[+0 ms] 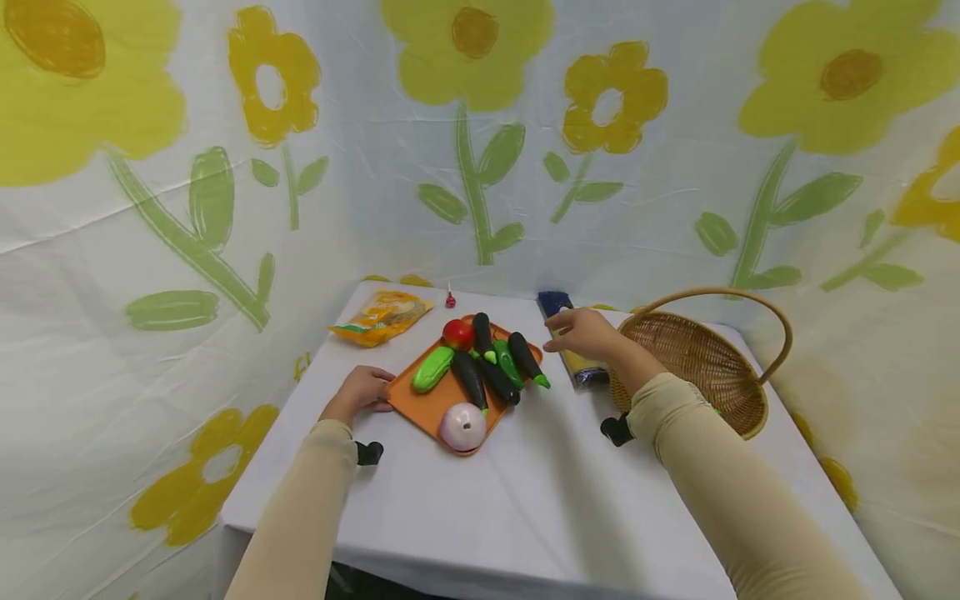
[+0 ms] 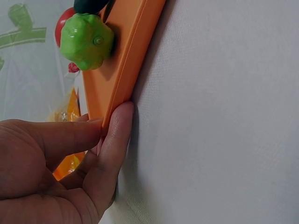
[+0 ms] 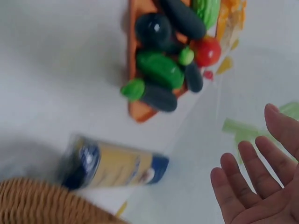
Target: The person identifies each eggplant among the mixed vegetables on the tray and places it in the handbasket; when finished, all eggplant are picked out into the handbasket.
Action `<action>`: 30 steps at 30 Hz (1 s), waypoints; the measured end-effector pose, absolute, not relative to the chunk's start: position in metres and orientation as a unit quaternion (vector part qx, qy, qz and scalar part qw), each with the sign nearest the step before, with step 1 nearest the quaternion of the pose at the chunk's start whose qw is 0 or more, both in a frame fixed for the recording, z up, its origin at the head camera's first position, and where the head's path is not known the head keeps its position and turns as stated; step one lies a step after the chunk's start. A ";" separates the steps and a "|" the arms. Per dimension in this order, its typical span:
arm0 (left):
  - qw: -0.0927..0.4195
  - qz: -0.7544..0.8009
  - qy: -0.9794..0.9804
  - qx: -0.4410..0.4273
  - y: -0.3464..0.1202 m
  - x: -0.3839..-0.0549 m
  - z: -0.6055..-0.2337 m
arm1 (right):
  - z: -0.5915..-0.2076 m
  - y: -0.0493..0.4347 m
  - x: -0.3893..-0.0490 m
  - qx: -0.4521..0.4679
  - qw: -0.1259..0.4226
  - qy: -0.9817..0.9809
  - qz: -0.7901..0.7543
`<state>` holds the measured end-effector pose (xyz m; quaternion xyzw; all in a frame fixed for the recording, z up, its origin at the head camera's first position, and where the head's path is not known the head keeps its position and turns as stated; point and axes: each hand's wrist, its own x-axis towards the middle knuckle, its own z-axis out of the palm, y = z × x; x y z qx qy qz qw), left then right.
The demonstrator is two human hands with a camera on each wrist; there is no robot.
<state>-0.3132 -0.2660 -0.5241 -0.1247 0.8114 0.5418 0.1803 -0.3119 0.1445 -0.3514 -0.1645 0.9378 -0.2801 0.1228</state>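
Observation:
My left hand [image 1: 362,390] pinches the left corner of an orange tray [image 1: 415,408], thumb on top and fingers beneath, as the left wrist view shows. On the tray lie a purple onion [image 1: 462,427], a light green ridged gourd [image 2: 86,41], a red tomato [image 1: 458,334], a green pepper [image 1: 507,363] and several dark eggplants [image 1: 469,379]. My right hand [image 1: 585,333] hovers past the tray's right corner, near a yellow and blue pasta packet [image 3: 121,165]. Its fingers are spread and hold nothing in the right wrist view.
A wicker basket [image 1: 678,354] with a tall handle stands on the right, close to my right forearm. An orange food bag [image 1: 384,317] lies at the back left, and a small red object [image 1: 450,300] sits behind the tray. Flowered cloth walls surround the white table [image 1: 525,517].

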 end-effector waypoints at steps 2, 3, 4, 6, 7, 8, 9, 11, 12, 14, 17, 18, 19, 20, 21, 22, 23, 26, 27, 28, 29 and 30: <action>0.183 0.541 0.811 -0.127 -0.266 -0.314 -0.524 | -0.356 0.133 -0.315 -0.172 0.123 0.934 -0.288; 0.184 0.540 0.811 -0.130 -0.266 -0.315 -0.524 | -0.358 0.128 -0.317 -0.173 0.124 0.932 -0.292; 0.184 0.538 0.812 -0.132 -0.265 -0.315 -0.525 | -0.361 0.123 -0.318 -0.177 0.123 0.931 -0.295; 0.183 0.536 0.813 -0.137 -0.265 -0.316 -0.525 | -0.366 0.114 -0.321 -0.183 0.127 0.926 -0.306; 0.183 0.535 0.813 -0.137 -0.265 -0.317 -0.525 | -0.369 0.109 -0.323 -0.183 0.128 0.924 -0.310; 0.182 0.534 0.814 -0.137 -0.265 -0.317 -0.524 | -0.372 0.104 -0.324 -0.183 0.129 0.923 -0.314; 0.181 0.536 0.813 -0.136 -0.265 -0.317 -0.524 | -0.375 0.099 -0.326 -0.184 0.131 0.921 -0.317; 0.180 0.541 0.810 -0.137 -0.264 -0.317 -0.524 | -0.382 0.090 -0.329 -0.185 0.138 0.916 -0.327; 0.180 0.544 0.808 -0.137 -0.264 -0.317 -0.523 | -0.385 0.086 -0.330 -0.183 0.140 0.917 -0.327; 0.179 0.549 0.805 -0.138 -0.264 -0.317 -0.524 | -0.391 0.076 -0.333 -0.177 0.148 0.915 -0.330; 0.178 0.554 0.800 -0.144 -0.264 -0.318 -0.525 | -0.400 0.064 -0.336 -0.171 0.161 0.913 -0.335; 0.177 0.551 0.803 -0.144 -0.263 -0.318 -0.526 | -0.404 0.060 -0.337 -0.171 0.163 0.912 -0.334; 0.177 0.548 0.804 -0.146 -0.263 -0.319 -0.526 | -0.407 0.057 -0.338 -0.170 0.167 0.910 -0.340; 0.177 0.546 0.805 -0.150 -0.263 -0.319 -0.526 | -0.411 0.054 -0.340 -0.170 0.169 0.908 -0.344; 0.176 0.543 0.807 -0.152 -0.263 -0.320 -0.527 | -0.415 0.051 -0.342 -0.172 0.171 0.905 -0.349; 0.176 0.539 0.810 -0.150 -0.262 -0.320 -0.527 | -0.419 0.048 -0.343 -0.172 0.173 0.903 -0.355; 0.176 0.537 0.811 -0.151 -0.262 -0.320 -0.527 | -0.422 0.046 -0.344 -0.172 0.173 0.901 -0.359; 0.174 0.543 0.806 -0.157 -0.261 -0.321 -0.527 | -0.432 0.039 -0.347 -0.172 0.170 0.900 -0.364; 0.173 0.545 0.805 -0.157 -0.261 -0.321 -0.526 | -0.435 0.036 -0.347 -0.173 0.169 0.900 -0.363; 0.171 0.547 0.804 -0.158 -0.261 -0.320 -0.525 | -0.438 0.034 -0.347 -0.173 0.166 0.901 -0.361; 0.169 0.549 0.802 -0.161 -0.261 -0.320 -0.524 | -0.441 0.032 -0.348 -0.171 0.163 0.904 -0.357; 0.168 0.551 0.801 -0.163 -0.262 -0.319 -0.524 | -0.444 0.029 -0.348 -0.169 0.160 0.905 -0.355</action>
